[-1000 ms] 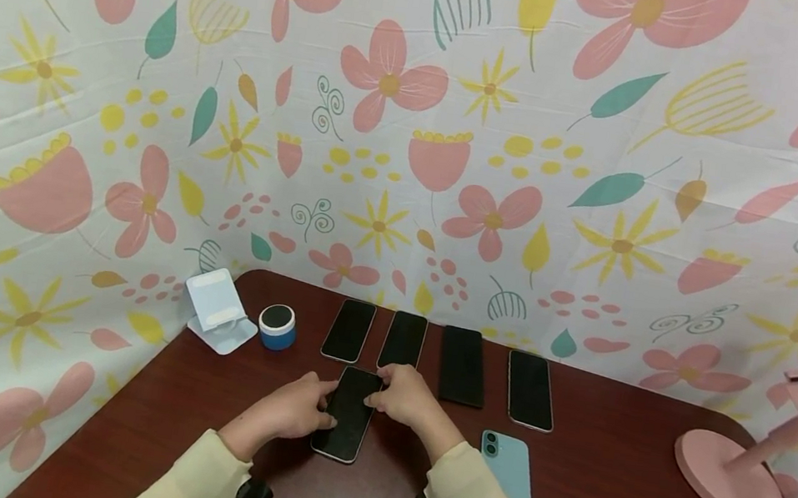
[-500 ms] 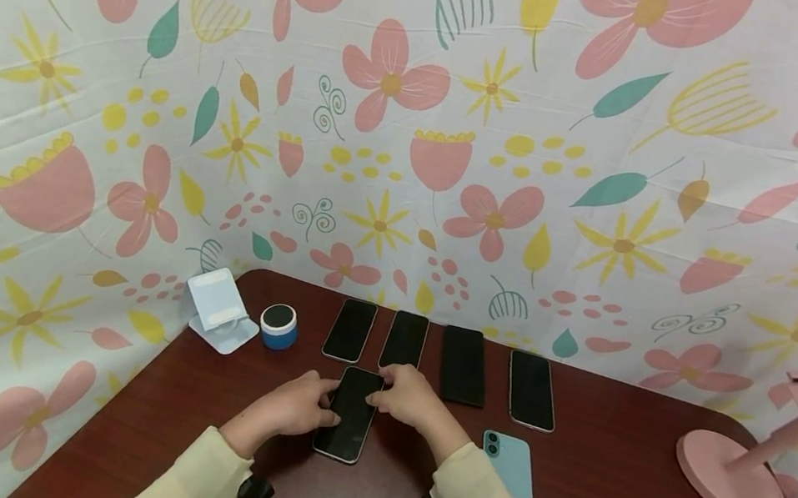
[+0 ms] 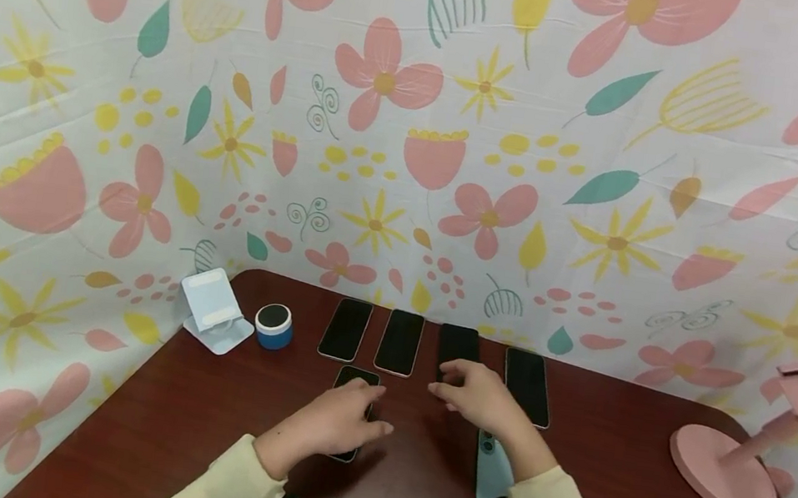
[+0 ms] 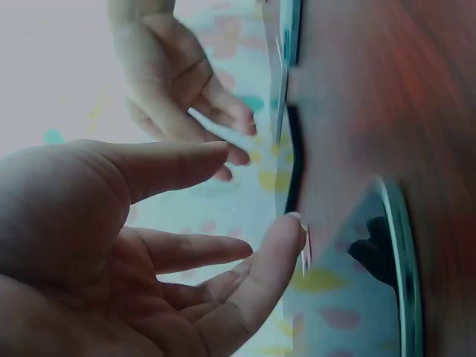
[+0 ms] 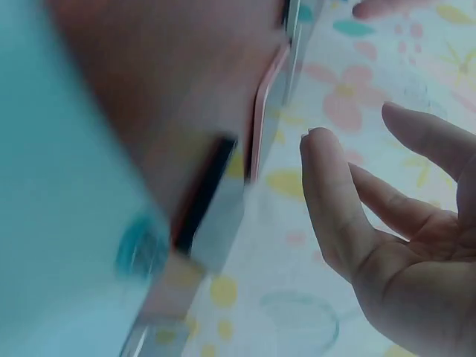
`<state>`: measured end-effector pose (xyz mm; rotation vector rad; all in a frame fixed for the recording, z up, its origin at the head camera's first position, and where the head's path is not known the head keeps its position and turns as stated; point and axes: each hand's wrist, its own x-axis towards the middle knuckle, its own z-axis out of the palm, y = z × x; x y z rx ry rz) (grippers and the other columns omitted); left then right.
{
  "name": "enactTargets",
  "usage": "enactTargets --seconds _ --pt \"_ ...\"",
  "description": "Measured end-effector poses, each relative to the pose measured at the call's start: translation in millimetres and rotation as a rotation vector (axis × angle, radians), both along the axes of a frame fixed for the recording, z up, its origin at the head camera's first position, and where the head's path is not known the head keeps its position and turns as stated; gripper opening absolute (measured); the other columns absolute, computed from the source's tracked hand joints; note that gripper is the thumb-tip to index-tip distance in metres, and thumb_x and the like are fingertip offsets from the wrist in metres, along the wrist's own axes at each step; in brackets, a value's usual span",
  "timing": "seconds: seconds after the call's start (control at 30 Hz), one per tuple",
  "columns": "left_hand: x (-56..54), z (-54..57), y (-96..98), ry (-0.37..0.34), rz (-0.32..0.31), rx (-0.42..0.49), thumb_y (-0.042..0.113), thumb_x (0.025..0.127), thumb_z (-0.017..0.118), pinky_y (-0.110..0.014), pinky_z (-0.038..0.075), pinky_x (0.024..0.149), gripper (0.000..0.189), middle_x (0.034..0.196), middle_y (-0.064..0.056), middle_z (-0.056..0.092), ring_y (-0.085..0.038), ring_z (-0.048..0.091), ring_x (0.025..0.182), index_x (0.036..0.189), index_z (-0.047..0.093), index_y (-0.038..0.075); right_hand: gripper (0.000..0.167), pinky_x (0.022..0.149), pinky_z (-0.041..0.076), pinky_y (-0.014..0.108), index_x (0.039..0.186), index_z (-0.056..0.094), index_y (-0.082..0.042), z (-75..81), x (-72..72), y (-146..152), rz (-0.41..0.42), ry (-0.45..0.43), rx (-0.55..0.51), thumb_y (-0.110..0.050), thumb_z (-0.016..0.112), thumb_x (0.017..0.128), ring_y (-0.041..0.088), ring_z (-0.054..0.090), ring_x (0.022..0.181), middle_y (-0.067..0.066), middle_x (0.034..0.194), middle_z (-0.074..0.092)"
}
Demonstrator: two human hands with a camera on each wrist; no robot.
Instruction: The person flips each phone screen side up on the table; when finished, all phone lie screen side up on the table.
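Observation:
My left hand (image 3: 334, 419) hovers over a black-screened phone (image 3: 356, 375), with thumb and fingers spread and nothing between them. It hides most of that phone's middle. In the left wrist view, my left hand (image 4: 186, 260) stays apart from the phone's edge (image 4: 405, 275). Off to the right, my right hand (image 3: 481, 396) is in the air in front of a black phone (image 3: 459, 343), its fingers loosely bent and holding nothing. Below my right forearm lies a light blue phone (image 3: 495, 485), camera side up and partly covered by the sleeve.
Along the back of the dark wooden table (image 3: 195, 416) lie more phones: one (image 3: 345, 329) at left, one (image 3: 399, 342) beside it, one (image 3: 528, 384) at right. A white stand (image 3: 217, 311) and blue jar (image 3: 274, 326) are back left; a pink stand (image 3: 721, 471) is at right.
Both hands have let go of the near phone, which lies in the same spot. My left hand has lifted over it; my right hand has moved right, away from it.

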<state>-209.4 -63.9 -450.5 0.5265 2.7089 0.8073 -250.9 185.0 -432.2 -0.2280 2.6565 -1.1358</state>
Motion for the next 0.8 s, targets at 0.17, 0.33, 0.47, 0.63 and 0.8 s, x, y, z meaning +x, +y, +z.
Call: enactTargets --seconds 0.17,0.33,0.47,0.63,0.8 --pt "5.1 -1.3 30.4 -0.006 -0.091 -0.029 0.044 0.104 0.069 -0.047 0.054 0.112 0.067 0.157 -0.014 0.057 -0.027 0.061 0.140 0.158 0.053 0.008 0.057 0.080 0.065 0.042 0.146 0.061 0.001 3.9 3.8 32.1 -0.018 -0.021 0.016 -0.032 0.073 0.101 0.025 0.078 0.097 0.022 0.137 0.070" --pt "7.7 -4.4 60.6 -0.032 -0.146 -0.050 0.045 0.103 0.071 -0.042 0.056 0.108 0.069 0.156 -0.008 0.058 -0.021 0.065 0.134 0.159 0.052 0.012 0.051 0.084 0.064 0.044 0.141 0.066 0.001 3.2 5.8 55.8 -0.041 -0.049 0.065 -0.032 0.072 0.102 0.023 0.078 0.097 0.025 0.139 0.069" --pt "10.0 -7.3 80.9 -0.055 -0.165 -0.061 0.047 0.102 0.071 -0.041 0.055 0.111 0.070 0.159 -0.006 0.056 -0.020 0.062 0.139 0.160 0.051 0.015 0.047 0.083 0.063 0.043 0.136 0.069 0.000 0.2 6.9 69.9 -0.051 -0.054 0.104 -0.032 0.072 0.102 0.020 0.078 0.094 0.025 0.137 0.070" --pt "12.7 -10.1 98.7 -0.035 -0.194 -0.064 0.047 0.101 0.072 -0.039 0.054 0.114 0.070 0.159 -0.004 0.058 -0.019 0.060 0.142 0.160 0.051 0.015 0.047 0.084 0.063 0.045 0.136 0.068 0.004 -5.2 9.4 87.9 -0.059 -0.052 0.101 -0.029 0.073 0.102 0.020 0.079 0.092 0.025 0.132 0.072" --pt "15.5 -14.1 110.6 -0.009 -0.239 -0.078 0.048 0.101 0.072 -0.036 0.053 0.114 0.070 0.158 -0.003 0.058 -0.017 0.059 0.143 0.159 0.051 0.014 0.047 0.089 0.064 0.051 0.134 0.068 0.007 -11.4 11.2 103.2 -0.064 -0.064 0.067 -0.027 0.073 0.102 0.022 0.080 0.091 0.021 0.123 0.076"
